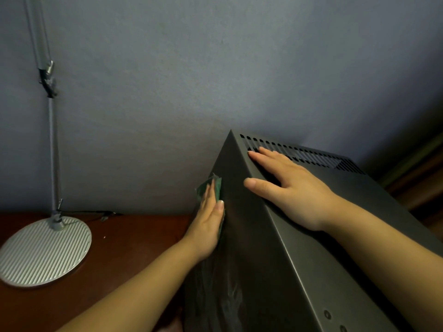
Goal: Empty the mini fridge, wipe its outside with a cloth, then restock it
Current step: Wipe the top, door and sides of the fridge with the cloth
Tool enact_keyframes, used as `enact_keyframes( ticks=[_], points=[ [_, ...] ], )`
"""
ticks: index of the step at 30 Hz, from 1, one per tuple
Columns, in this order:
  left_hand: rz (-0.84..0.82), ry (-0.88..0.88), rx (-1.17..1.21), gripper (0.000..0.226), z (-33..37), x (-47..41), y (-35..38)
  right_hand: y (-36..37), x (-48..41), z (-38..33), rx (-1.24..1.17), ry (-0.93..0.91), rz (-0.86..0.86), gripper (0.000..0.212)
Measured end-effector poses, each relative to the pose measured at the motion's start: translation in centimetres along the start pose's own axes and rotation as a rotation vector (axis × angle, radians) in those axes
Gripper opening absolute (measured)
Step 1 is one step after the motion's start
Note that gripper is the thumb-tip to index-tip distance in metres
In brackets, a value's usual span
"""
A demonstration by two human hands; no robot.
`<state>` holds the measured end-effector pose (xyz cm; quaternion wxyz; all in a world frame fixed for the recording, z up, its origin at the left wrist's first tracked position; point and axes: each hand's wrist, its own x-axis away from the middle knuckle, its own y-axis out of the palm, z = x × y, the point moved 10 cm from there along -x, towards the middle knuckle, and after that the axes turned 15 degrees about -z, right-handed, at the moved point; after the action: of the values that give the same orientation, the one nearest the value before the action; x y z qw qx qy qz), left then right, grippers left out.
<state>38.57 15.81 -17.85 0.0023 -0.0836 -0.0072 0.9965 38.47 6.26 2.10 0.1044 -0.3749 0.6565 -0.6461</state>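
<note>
The mini fridge (299, 248) stands at the worktop's (124, 248) right end. Left hand (206, 226) flat, pressing a soft green cloth (215, 185) on its side; right hand (285, 185) open, steadying the stiff, likely heavy top.

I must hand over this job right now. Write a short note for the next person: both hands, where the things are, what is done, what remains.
Left hand: fingers straight, pressing the green cloth flat against the left side of the mini fridge.
Right hand: flat on the fridge top, by the vent slots, steadying it.
The fridge stands on the wooden table, beside the lamp base.
Done: wiping is under way; faint streaks show lower on that side.
Left: the other outside faces, then restocking. The door and contents are out of view, so check that it is empty.
</note>
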Motion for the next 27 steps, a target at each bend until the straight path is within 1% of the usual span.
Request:
enact_keyframes(
  ticks=[2, 3, 7, 10, 12, 15, 19, 23, 27],
  points=[
    [-0.029, 0.032, -0.003, 0.055, 1.6, 1.0, 1.1, 0.0, -0.1, 0.1, 0.003, 0.000, 0.001, 0.082],
    [-0.044, 0.045, -0.021, 0.055, 2.6, 1.2, 1.3, 0.0, -0.2, 0.1, 0.003, -0.001, 0.003, 0.082],
    [-0.044, 0.108, -0.099, 0.059, 6.4, -0.7, 0.1, 0.0, -0.2, 0.1, -0.012, -0.010, 0.014, 0.082],
    [-0.017, 0.128, -0.146, 0.066, 8.9, -3.7, -1.9, 0.0, -0.1, 0.0, -0.016, -0.011, 0.022, 0.084],
    [-0.010, 0.128, -0.132, 0.071, 9.3, -5.4, -3.0, 0.0, -0.1, 0.0, -0.008, -0.004, 0.020, 0.084],
    [0.001, 0.129, -0.095, 0.074, 8.0, -5.8, -3.4, -0.1, -0.1, 0.0, -0.001, -0.005, 0.024, 0.084],
    [0.010, 0.105, -0.164, 0.063, 6.6, -4.2, -2.6, -0.1, -0.1, 0.0, -0.004, -0.009, 0.025, 0.084],
    [-0.022, 0.211, -0.206, 0.053, 9.5, -4.5, -2.6, -0.3, 0.1, 0.1, -0.018, 0.000, 0.048, 0.087],
    [-0.021, 0.256, -0.222, 0.050, 12.0, -6.9, -3.8, -0.3, 0.2, 0.3, -0.020, 0.013, 0.060, 0.087]
  ],
)
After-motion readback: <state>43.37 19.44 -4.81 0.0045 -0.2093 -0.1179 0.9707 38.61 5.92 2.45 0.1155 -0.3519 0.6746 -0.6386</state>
